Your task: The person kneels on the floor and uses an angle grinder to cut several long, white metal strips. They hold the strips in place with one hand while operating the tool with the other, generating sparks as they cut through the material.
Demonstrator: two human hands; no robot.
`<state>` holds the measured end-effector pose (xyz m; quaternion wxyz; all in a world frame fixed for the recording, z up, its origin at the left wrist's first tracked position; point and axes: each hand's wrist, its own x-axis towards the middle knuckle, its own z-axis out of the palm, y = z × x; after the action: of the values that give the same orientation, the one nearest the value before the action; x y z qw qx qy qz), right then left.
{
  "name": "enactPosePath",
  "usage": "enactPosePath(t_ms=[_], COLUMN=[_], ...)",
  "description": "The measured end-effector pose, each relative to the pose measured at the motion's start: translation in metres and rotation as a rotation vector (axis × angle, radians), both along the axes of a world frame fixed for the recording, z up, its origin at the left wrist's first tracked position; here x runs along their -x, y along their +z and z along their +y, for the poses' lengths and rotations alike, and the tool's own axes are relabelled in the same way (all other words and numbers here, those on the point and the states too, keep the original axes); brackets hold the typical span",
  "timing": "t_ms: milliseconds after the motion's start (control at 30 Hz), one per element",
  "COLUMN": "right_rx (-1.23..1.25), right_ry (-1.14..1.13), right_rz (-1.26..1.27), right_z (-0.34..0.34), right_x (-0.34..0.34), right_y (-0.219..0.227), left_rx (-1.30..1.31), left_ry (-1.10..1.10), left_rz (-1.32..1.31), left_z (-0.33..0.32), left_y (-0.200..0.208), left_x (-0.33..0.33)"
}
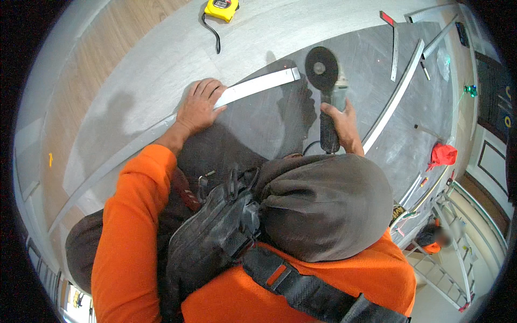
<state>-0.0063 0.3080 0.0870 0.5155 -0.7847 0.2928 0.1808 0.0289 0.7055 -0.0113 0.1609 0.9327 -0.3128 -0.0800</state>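
Currently, hands (pixel 200 109) on grinder (pixel 338 96), strip (pixel 259 88); bag (pixel 209 232) contents hidden.

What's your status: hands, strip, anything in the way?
Left hand on white strip. Right hand holding grinder, disc apart from strip. Yellow tape measure beyond strip, not blocking it.

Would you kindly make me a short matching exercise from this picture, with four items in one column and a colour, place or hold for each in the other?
Things:
1. Angle grinder
2. Tape measure
3. White strip
4. Crumpled bundle

Descriptions:
A. Bright red, toward the right side of the picture
B. Held in the left hand
C. Yellow, at the top edge of the picture
D. Held in the right hand

Right pairs: 1-D, 2-C, 3-B, 4-A
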Motion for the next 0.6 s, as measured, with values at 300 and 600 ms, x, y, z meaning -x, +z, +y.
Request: enactPosePath(t_ms=[300,600], right_rx=[-0.106,-0.238], right_ry=[-0.21,-0.339], right_rz=[-0.137,-0.128], right_z=[-0.022,-0.024], right_x=[0.016,0.036], right_y=[0.012,0.009], left_rx=[0.122,-0.064], left_ry=[0.277,0.158], left_rz=[0.202,-0.155], left_z=[-0.016,0.026], left_y=[0.046,0.033], left_x=[-0.018,-0.035])
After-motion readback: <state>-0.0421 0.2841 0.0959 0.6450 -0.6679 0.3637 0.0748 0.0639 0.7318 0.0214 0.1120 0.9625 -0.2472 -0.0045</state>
